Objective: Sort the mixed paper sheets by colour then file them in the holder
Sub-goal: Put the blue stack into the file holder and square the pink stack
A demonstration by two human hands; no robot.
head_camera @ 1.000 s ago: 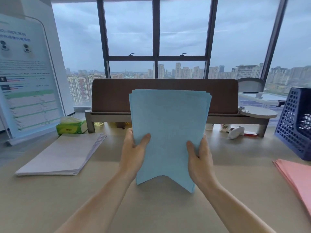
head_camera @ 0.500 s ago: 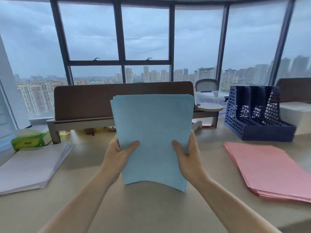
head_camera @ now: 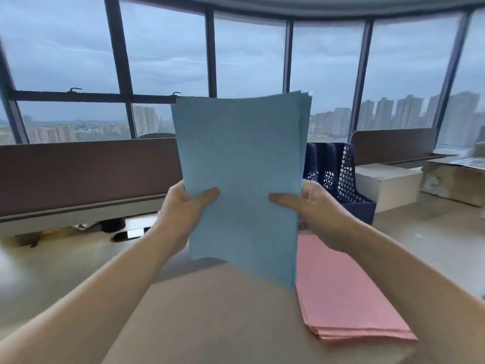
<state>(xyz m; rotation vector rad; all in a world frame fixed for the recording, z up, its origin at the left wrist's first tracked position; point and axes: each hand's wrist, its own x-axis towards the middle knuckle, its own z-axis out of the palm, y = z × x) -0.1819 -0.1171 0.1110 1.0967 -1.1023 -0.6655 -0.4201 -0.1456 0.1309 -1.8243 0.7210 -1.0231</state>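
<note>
Head view, from the left: a long brown desk partition panel [head_camera: 86,177] runs along the far edge of the beige wooden desk [head_camera: 210,324], with a few dark objects under its shelf too blurred to name. Behind it, tall dark-framed windows [head_camera: 162,53] show a grey sky and towers. Next comes the left hand [head_camera: 183,208], raised above the desk, gripping the left edge of a stack of light blue paper sheets [head_camera: 241,166]. Its thumb lies curled across the front face, and its fingers go behind the paper, out of sight. The blue stack stands upright in mid-air in the centre, clear of the desk. Its top edges are slightly fanned at the upper right, and its lower edge is wavy and hangs loose. The right hand [head_camera: 312,206] grips the right edge at about the same height, thumb pressed flat on the front face and pointing left, fingers behind the sheets and mostly hidden. Below that hand and forearm, a stack of pink paper sheets [head_camera: 341,290] lies flat on the desk, its left edge hidden by the blue sheets. Farther back, just behind the right hand, a dark blue mesh plastic file holder [head_camera: 343,174] stands on the desk, its left side covered by the blue stack. Just beside the holder on the right sits a white rectangular box [head_camera: 385,185], and past it a brown cardboard box [head_camera: 454,179] near the frame's edge.
</note>
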